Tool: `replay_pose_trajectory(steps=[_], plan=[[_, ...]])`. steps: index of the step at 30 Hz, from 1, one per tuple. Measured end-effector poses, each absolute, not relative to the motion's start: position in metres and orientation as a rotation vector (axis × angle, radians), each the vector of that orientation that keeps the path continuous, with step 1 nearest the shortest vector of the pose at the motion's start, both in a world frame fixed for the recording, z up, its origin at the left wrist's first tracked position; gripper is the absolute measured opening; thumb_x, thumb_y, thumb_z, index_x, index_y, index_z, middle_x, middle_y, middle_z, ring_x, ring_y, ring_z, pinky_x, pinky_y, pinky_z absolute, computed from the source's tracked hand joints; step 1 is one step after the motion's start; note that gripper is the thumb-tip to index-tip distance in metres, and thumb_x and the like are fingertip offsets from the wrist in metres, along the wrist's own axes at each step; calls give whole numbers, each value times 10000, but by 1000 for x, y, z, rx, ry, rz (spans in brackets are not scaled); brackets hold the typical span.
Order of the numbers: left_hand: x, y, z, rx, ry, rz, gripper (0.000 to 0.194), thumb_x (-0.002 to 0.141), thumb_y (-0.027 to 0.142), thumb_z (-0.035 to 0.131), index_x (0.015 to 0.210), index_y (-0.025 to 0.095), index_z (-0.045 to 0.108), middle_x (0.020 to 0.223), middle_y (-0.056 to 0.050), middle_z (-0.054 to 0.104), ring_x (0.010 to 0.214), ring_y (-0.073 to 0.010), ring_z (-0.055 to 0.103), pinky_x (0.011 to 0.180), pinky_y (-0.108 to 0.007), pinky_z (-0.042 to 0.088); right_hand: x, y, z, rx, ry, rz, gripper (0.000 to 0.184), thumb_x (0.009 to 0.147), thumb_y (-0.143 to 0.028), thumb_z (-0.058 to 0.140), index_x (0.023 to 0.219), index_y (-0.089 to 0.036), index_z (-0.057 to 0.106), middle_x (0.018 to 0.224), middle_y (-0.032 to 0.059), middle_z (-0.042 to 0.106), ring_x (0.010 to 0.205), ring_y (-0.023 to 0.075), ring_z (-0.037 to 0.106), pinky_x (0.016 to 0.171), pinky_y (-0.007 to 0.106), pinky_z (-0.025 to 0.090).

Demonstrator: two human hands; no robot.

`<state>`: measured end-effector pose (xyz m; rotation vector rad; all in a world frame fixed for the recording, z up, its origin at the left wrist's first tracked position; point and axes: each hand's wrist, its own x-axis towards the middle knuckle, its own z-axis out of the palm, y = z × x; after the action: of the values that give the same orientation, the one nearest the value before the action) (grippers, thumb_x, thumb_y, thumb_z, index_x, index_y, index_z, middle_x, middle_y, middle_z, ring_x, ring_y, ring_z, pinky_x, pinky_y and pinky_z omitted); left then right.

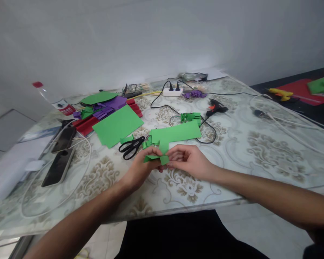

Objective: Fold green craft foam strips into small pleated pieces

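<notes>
Near the front of the table, my left hand [145, 163] is closed on a small folded piece of green paper [164, 147]. My right hand [189, 160] pinches the same piece from the other side, fingers curled towards my left. One strip of it stands up and another sticks out to the left. Just beyond the hands lies a long green paper strip [175, 133], with small curled green pieces at its left end. Black-handled scissors [131, 146] rest left of it, their blades partly hidden by green paper.
Green sheets [118, 124], purple paper [110, 106] and red corrugated paper [88, 124] lie at the left. A black glue gun [216, 107] and a white power strip [172, 91] are farther back. Two phones [58, 167], a bottle [61, 102] and loose white cables [89, 158] occupy the left side.
</notes>
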<state>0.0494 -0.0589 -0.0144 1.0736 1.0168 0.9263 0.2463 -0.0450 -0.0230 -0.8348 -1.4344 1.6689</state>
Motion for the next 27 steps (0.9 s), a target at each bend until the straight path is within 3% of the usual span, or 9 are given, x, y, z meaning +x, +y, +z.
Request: replay_pose_trajectory(steps=[15, 21, 27], plan=[[54, -60, -5, 1334, 1071, 1087, 273, 690, 195, 795, 834, 194, 565, 735, 20, 638, 633, -123, 610, 590, -219, 473, 244, -47, -26, -770, -1475, 1631, 318, 707, -195, 803, 986, -167, 652, 882, 41, 726, 793, 158, 712, 788, 318, 586], [55, -63, -13, 1253, 988, 1178, 458, 661, 204, 864, 920, 227, 487, 760, 42, 634, 628, -110, 598, 562, -200, 491, 246, -44, -16, -792, -1240, 1770, 344, 764, -288, 804, 992, -198, 563, 803, -1, 726, 695, 143, 709, 723, 311, 600], [57, -66, -15, 1262, 954, 1186, 551, 681, 240, 873, 951, 251, 393, 820, 26, 677, 703, -141, 663, 604, -217, 501, 247, -41, -14, -837, -1138, 1871, 400, 691, -319, 876, 922, -164, 590, 735, 3, 740, 680, 159, 727, 729, 313, 611]])
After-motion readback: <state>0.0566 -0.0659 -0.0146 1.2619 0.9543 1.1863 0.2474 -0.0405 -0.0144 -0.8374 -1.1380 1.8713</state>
